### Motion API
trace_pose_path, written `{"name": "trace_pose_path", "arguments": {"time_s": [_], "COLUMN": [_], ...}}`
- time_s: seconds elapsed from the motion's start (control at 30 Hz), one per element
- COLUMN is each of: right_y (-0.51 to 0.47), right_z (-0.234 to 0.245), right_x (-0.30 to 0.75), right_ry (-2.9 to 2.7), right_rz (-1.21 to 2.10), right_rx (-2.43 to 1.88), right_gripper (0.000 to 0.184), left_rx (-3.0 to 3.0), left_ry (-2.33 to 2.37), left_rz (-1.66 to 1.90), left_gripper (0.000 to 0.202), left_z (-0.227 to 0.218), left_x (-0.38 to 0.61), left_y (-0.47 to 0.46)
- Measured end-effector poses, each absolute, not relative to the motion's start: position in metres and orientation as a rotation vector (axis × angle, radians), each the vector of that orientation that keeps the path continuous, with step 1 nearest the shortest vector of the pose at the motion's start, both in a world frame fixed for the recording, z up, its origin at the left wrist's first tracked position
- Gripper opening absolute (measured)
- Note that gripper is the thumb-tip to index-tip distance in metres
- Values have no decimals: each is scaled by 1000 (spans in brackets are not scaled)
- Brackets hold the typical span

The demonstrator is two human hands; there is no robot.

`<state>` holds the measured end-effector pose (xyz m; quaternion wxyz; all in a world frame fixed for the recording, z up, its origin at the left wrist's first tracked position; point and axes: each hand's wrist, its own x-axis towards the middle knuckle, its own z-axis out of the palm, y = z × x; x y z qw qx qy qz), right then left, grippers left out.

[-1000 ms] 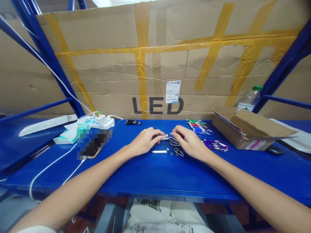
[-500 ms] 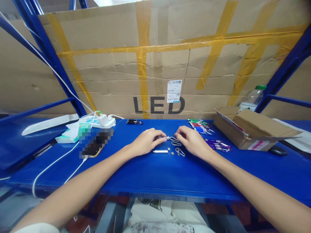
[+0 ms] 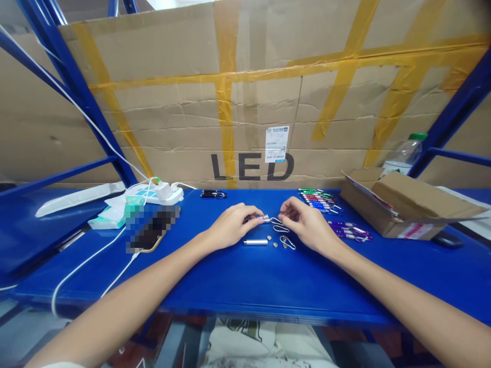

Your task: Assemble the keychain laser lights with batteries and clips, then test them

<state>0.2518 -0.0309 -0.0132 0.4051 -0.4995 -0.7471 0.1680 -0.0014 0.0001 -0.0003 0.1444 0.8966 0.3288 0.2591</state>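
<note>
Between its thumb and fingers my left hand [image 3: 240, 225] pinches a short silver metal tube [image 3: 266, 218], mostly covered by the fingers. A carabiner clip [image 3: 282, 228] hangs off the tube's right end and rests by the table. My right hand [image 3: 305, 222] is closed in a pinch just right of the tube, its thumb close to the clip; whatever is at its fingertips is too small to name. Below the hands lie a loose silver tube [image 3: 255, 242], several small round button cells [image 3: 275, 245] and a second carabiner clip [image 3: 289, 244].
Colored pen-like tubes with clips [image 3: 318, 201] and purple ones [image 3: 349, 231] lie to the right, beside an open cardboard box [image 3: 406, 207]. Two black ones [image 3: 213, 194] lie at the back. On the left are a phone [image 3: 153, 232], a power strip [image 3: 174, 194] and cables.
My right hand's thumb has come down closer to the clip, and its fingers have lifted slightly. My left hand keeps its hold on the tube. The view has shifted slightly.
</note>
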Motion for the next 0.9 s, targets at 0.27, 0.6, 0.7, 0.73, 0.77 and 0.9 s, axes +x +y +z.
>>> {"name": "trace_pose_path", "arguments": {"time_s": [0.27,0.6,0.7,0.73,0.77,0.9], "right_y": [-33,-33,-34,-35,-35,-34], "right_z": [-16,-21,-23,-24,-25,-26], "right_x": [255,263,265,265,266,268], "right_ry": [-1890,-1933,-1941,-1944,-1943,-1933], "right_rz": [479,381,366,368,371,383], "right_rx": [-1270,-1264,-1283,-1284,-1286,-1305], "right_gripper": [17,25,26,25,25,21], "left_rx": [2573,2697,2713,2718,2722,2733], "left_ry": [991,975,1010,1015,1022,1044], "left_rz": [771,766,732,726,720,712], "left_gripper": [21,27,31,32,32,30], "left_z": [2,-5,-7,-7,-7,-5], "left_x": [0,2,2,2,2,1], "left_y": [-3,-13,-13,-13,-13,-13]}}
